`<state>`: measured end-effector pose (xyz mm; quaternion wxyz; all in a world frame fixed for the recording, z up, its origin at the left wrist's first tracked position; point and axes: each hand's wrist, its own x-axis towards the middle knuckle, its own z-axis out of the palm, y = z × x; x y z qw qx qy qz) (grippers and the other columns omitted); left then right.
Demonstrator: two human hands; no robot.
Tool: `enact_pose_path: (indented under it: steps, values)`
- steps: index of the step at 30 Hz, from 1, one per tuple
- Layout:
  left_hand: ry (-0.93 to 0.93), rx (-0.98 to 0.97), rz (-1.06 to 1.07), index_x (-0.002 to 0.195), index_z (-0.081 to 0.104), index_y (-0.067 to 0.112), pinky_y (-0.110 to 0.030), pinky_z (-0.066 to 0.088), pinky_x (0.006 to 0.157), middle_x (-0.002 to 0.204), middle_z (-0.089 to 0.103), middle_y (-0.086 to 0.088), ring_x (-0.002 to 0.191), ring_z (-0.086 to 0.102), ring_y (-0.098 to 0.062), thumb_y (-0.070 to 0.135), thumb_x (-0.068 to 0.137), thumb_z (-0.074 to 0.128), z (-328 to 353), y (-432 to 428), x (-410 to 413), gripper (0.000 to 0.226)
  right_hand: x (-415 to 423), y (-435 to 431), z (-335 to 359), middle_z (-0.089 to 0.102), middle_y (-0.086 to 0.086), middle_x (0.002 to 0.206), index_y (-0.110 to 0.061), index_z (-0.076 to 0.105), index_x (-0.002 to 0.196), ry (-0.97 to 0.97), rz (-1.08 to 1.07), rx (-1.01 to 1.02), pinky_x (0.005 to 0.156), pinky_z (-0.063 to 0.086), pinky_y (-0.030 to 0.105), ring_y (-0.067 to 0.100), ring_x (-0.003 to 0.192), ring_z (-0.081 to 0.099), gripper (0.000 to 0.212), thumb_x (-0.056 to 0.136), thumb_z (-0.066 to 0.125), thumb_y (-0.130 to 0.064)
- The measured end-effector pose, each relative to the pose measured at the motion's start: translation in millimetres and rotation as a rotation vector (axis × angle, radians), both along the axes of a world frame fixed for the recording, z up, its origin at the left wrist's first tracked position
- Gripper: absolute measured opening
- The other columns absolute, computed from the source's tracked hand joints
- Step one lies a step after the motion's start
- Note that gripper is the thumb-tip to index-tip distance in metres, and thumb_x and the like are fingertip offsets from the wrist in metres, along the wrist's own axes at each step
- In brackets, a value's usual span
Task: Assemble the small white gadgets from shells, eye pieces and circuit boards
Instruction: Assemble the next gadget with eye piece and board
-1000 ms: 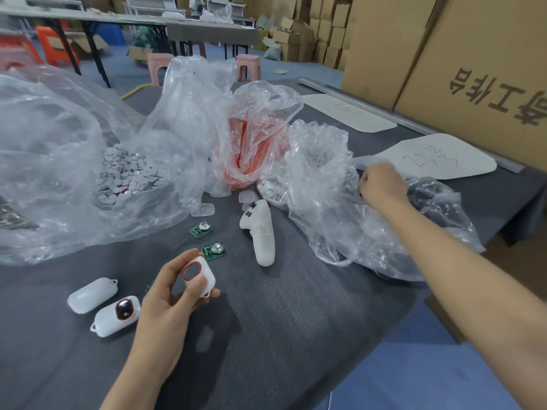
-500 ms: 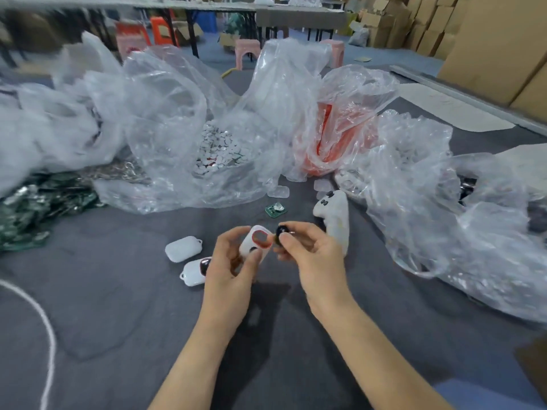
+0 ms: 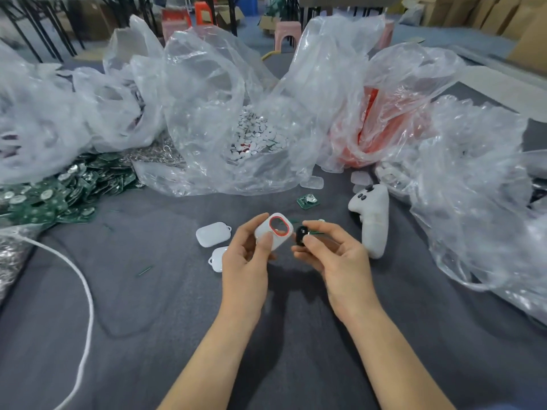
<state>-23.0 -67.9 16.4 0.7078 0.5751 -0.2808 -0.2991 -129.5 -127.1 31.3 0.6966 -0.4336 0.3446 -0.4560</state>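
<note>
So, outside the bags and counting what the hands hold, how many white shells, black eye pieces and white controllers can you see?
white shell: 3
black eye piece: 1
white controller: 1
Total: 5

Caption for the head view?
Left hand holds a white shell; right hand pinches a black eye piece beside it.

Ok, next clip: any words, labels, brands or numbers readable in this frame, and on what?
None can be read.
Green circuit boards: any printing too small to read.
Cardboard boxes: blurred, no lettering shows.
White shell in the left hand: no marking visible.
</note>
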Motion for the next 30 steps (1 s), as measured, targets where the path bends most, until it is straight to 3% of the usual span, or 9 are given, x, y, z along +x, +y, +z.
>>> enact_pose_path:
  steps: [5,8,10,13,17,20,27,30]
  values:
    - [0.008,-0.026,-0.058,0.113,0.063,0.014,-0.016,0.049,0.074,0.103,0.072,0.001,0.093,0.063,-0.007,0.008,0.094,0.056,2.0,1.2,-0.7,0.022,-0.5,0.4,-1.9,0.071,0.002,0.074,-0.011,0.069,0.093,-0.020,0.005,0.058,0.068,0.056,0.024,0.024,0.077,0.072,0.029,0.086,0.056,0.013]
    - [0.005,-0.046,-0.078,0.108,0.064,0.012,-0.016,0.050,0.072,0.100,0.072,0.001,0.088,0.065,-0.005,0.023,0.084,0.066,3.7,1.5,-1.4,0.027,-1.3,-0.6,-2.5,0.070,0.002,0.076,-0.016,0.068,0.081,0.035,-0.036,0.042,0.073,0.055,0.028,0.020,0.077,0.068,0.026,0.084,0.061,0.009]
    - [0.018,-0.041,-0.074,0.104,0.064,0.011,-0.016,0.051,0.070,0.095,0.072,0.003,0.084,0.064,-0.004,0.032,0.076,0.070,4.3,1.5,-1.1,0.035,-0.8,-1.9,-2.6,0.069,-0.002,0.073,-0.019,0.066,0.078,0.074,-0.060,0.038,0.069,0.048,0.024,0.015,0.075,0.062,0.026,0.083,0.063,0.006]
    - [-0.005,-0.039,-0.104,0.100,0.064,0.010,-0.018,0.051,0.070,0.092,0.072,0.001,0.082,0.065,-0.006,0.028,0.076,0.071,3.3,1.0,-0.7,0.031,-0.2,-3.0,-2.2,0.070,-0.001,0.072,-0.013,0.062,0.080,-0.007,-0.045,0.110,0.063,0.050,0.018,0.010,0.070,0.064,0.018,0.086,0.060,0.004]
    - [-0.094,0.007,-0.122,0.098,0.064,0.018,-0.022,0.054,0.073,0.092,0.071,0.002,0.082,0.066,-0.010,0.033,0.075,0.073,1.9,1.2,-2.5,0.029,-2.5,-5.6,-1.2,0.073,0.014,0.093,-0.006,0.065,0.090,-0.120,0.121,0.214,0.075,0.056,0.026,0.020,0.086,0.069,0.012,0.092,0.053,-0.007]
    - [-0.131,0.026,-0.098,0.098,0.064,0.022,-0.026,0.056,0.071,0.090,0.071,0.005,0.079,0.067,-0.011,0.034,0.077,0.076,2.0,1.5,-5.2,0.027,-2.9,-5.6,0.8,0.069,0.021,0.107,-0.004,0.067,0.096,-0.154,0.234,0.265,0.077,0.056,0.027,0.025,0.093,0.068,0.024,0.080,0.061,-0.021]
    - [-0.163,0.041,-0.094,0.096,0.066,0.022,-0.038,0.058,0.077,0.090,0.072,0.004,0.082,0.069,-0.017,0.023,0.084,0.071,-0.2,3.1,-5.5,0.014,-1.1,-2.1,-0.6,0.070,0.017,0.094,-0.002,0.066,0.090,-0.139,0.215,0.201,0.078,0.056,0.026,0.025,0.087,0.066,0.024,0.066,0.071,-0.006]
    - [-0.147,0.027,-0.097,0.095,0.065,0.021,-0.033,0.058,0.073,0.089,0.072,0.004,0.078,0.068,-0.014,0.024,0.083,0.071,1.8,3.4,-7.1,0.014,-1.1,-1.9,-2.0,0.072,0.011,0.087,-0.009,0.063,0.090,-0.119,0.156,0.165,0.072,0.056,0.024,0.020,0.081,0.068,0.029,0.063,0.071,-0.003]
